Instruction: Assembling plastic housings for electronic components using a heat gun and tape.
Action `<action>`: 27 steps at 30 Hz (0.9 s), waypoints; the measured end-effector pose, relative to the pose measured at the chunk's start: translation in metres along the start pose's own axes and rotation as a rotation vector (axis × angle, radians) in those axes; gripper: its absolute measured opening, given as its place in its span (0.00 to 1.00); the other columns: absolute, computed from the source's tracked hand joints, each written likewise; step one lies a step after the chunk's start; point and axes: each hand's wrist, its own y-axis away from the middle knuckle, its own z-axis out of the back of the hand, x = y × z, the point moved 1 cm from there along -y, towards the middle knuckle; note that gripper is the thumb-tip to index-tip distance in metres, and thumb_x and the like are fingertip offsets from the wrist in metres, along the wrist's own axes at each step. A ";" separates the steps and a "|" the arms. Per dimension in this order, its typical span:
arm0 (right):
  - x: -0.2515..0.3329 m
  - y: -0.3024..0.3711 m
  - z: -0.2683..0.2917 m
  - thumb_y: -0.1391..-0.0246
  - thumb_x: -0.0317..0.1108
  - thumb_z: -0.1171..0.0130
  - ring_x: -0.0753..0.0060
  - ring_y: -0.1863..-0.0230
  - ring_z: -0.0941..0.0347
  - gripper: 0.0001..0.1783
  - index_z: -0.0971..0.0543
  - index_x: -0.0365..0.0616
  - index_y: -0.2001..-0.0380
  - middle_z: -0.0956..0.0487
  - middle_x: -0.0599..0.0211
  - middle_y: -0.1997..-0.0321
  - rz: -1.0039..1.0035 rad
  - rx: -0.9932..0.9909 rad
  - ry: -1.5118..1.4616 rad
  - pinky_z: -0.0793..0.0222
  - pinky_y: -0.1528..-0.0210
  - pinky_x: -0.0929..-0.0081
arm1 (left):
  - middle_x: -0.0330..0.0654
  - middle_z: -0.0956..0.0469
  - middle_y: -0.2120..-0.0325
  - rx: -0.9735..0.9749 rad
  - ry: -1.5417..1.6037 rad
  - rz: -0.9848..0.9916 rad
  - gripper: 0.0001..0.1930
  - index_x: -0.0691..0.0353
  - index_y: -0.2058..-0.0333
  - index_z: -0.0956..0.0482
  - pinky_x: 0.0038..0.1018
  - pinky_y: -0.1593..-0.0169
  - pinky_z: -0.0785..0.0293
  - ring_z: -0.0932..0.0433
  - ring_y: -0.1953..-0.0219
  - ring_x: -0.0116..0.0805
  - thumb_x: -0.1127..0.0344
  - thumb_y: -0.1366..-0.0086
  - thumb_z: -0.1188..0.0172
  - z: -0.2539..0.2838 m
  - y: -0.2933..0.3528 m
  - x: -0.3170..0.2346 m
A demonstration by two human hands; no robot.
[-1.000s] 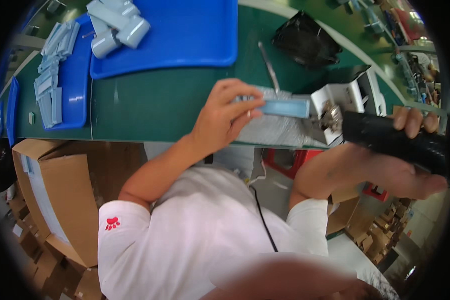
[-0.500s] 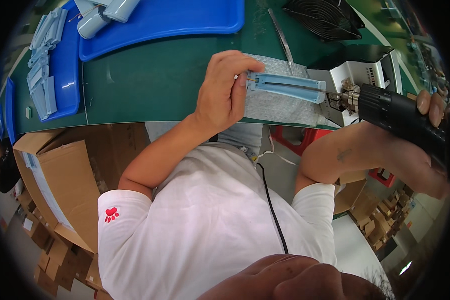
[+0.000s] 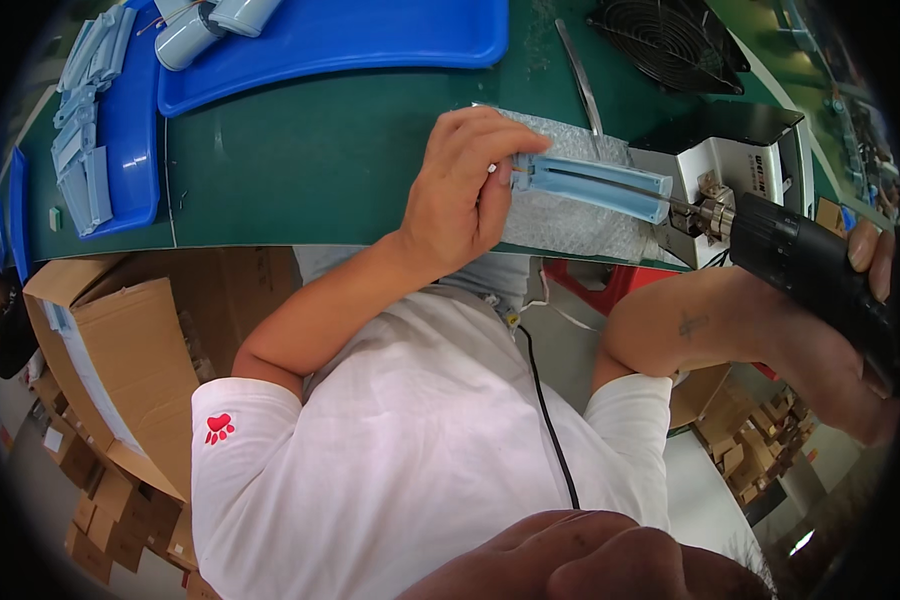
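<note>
My left hand [image 3: 460, 190] grips the left end of a long light-blue plastic part [image 3: 600, 188] and presses it onto a sheet of bubble wrap [image 3: 570, 228] at the near edge of the green table [image 3: 300, 160]. My right hand [image 3: 855, 370] holds a black electric screwdriver [image 3: 810, 270] at the right. Its thin long bit runs along the part's channel toward my left fingers.
A large blue tray [image 3: 370, 40] with grey cylinders [image 3: 210, 20] lies at the back. A second blue tray [image 3: 130, 160] at the left carries several light-blue parts. A black fan [image 3: 670, 40], a white-and-black box unit [image 3: 740, 150] and a metal rod [image 3: 580, 85] stand right. Cardboard boxes [image 3: 120, 350] sit below left.
The screwdriver has come in from the right, and its bit now lies along the blue part. My left hand has kept its hold and set the part flat on the bubble wrap.
</note>
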 end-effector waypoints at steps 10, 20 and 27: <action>0.000 0.039 0.020 0.34 0.59 0.49 0.68 0.68 0.29 0.33 0.36 0.50 0.36 0.31 0.55 0.57 -0.116 0.033 -0.560 0.30 0.70 0.73 | 0.48 0.21 0.59 0.004 -0.028 -0.010 0.17 0.64 0.54 0.21 0.40 0.46 0.29 0.25 0.54 0.51 0.84 0.41 0.49 0.003 0.004 -0.004; -0.011 0.048 0.021 0.40 0.68 0.45 0.66 0.71 0.28 0.42 0.31 0.34 0.47 0.27 0.59 0.59 -0.242 -0.165 -0.283 0.26 0.71 0.68 | 0.49 0.24 0.54 0.119 -0.036 -0.026 0.14 0.65 0.52 0.24 0.40 0.42 0.31 0.28 0.48 0.53 0.80 0.36 0.47 0.010 0.000 -0.005; 0.051 -0.057 0.142 0.39 0.63 0.47 0.68 0.69 0.30 0.37 0.35 0.37 0.47 0.31 0.54 0.57 0.180 -0.100 -0.661 0.30 0.66 0.71 | 0.50 0.27 0.49 0.292 -0.150 0.021 0.28 0.63 0.48 0.26 0.42 0.44 0.28 0.27 0.47 0.53 0.68 0.47 0.26 0.026 -0.017 -0.012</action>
